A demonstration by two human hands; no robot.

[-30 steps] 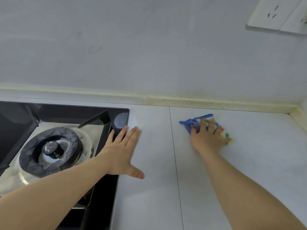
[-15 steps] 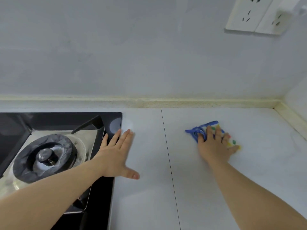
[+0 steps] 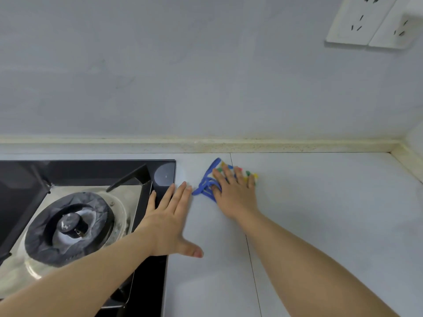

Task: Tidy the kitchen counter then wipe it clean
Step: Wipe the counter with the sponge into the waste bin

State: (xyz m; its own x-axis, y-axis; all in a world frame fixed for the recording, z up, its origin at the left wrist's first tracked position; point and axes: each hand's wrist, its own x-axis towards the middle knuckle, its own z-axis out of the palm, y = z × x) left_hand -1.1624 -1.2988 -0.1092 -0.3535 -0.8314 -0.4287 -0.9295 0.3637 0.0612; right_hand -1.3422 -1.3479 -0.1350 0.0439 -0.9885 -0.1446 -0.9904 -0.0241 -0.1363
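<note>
My right hand (image 3: pixel 233 191) presses flat, fingers spread, on a small cloth (image 3: pixel 207 181) with a blue edge and coloured dots. The cloth lies on the pale counter (image 3: pixel 320 202), near the back and just right of the hob corner. Most of the cloth is hidden under my fingers. My left hand (image 3: pixel 169 220) rests flat with straight fingers, partly on the counter and partly over the right edge of the black hob (image 3: pixel 91 170), and holds nothing.
A gas burner (image 3: pixel 68 227) with a metal ring sits in the hob at the left. The grey wall carries two white sockets (image 3: pixel 370 21) at the top right. A yellowed sealing strip (image 3: pixel 206 144) runs along the counter's back and right corner.
My right hand has slid the cloth leftwards across the counter seam, close to the hob corner and my left fingertips. The left hand has stayed in place.
</note>
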